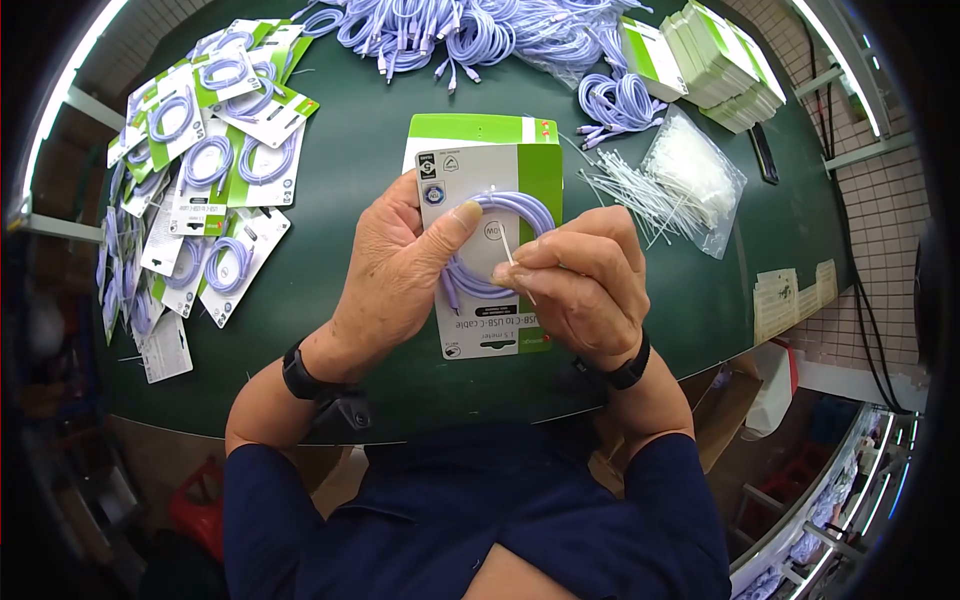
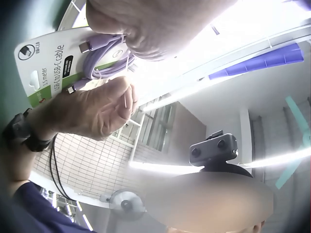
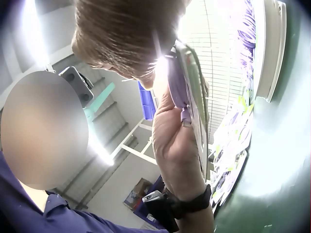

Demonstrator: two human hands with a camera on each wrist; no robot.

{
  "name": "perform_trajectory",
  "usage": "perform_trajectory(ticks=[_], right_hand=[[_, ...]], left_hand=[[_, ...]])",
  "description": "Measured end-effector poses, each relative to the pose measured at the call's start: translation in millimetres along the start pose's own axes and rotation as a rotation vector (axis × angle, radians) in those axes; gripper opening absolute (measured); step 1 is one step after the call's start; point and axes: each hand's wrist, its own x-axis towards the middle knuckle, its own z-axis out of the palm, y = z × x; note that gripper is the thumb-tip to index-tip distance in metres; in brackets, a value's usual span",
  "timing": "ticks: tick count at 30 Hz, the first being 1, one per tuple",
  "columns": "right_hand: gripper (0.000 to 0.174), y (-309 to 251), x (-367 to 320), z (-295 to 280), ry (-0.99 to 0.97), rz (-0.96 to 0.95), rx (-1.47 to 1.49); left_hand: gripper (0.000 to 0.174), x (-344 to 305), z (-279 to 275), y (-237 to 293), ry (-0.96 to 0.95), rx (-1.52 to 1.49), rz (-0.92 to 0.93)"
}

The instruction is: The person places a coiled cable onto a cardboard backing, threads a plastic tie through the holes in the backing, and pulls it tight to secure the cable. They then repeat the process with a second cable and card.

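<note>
My left hand (image 1: 395, 255) grips a white-and-green card (image 1: 450, 325) printed "USB-C to USB-C cable", its thumb lying over a coiled purple USB cable (image 1: 530, 208) on the card's face. Thumb and fingertips of my right hand (image 1: 595, 285) pinch a thin white cable tie (image 1: 506, 240) in front of the coil. The card is tilted up, its print upside down in the head view. In the left wrist view the cable's connector (image 2: 86, 46) lies against the card (image 2: 48, 53). The right wrist view shows the card edge-on in the left hand (image 3: 177, 145).
Behind the held card lie more cards (image 1: 470, 127). Carded cables (image 1: 210, 160) pile up at left, loose cable bundles (image 1: 430, 30) along the back. At right are stacked cards (image 1: 700, 55), loose cable ties (image 1: 640, 195), a plastic bag (image 1: 700, 170) of ties and taped papers (image 1: 790, 300).
</note>
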Motion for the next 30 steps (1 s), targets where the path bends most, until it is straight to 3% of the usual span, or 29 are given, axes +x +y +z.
perform_trajectory(ticks=[9,30], right_hand=[[0.031,-0.8,-1.8,4.3,-0.119,-0.016,0.179],[0.032,-3.9,-9.8,11.2,-0.076,0.070,0.412]], left_hand=[[0.033,-0.1,0.0,-0.3,0.011,0.013,0.006],[0.031,-5.1,1.1,-0.4,0.044,0.090,0.019]])
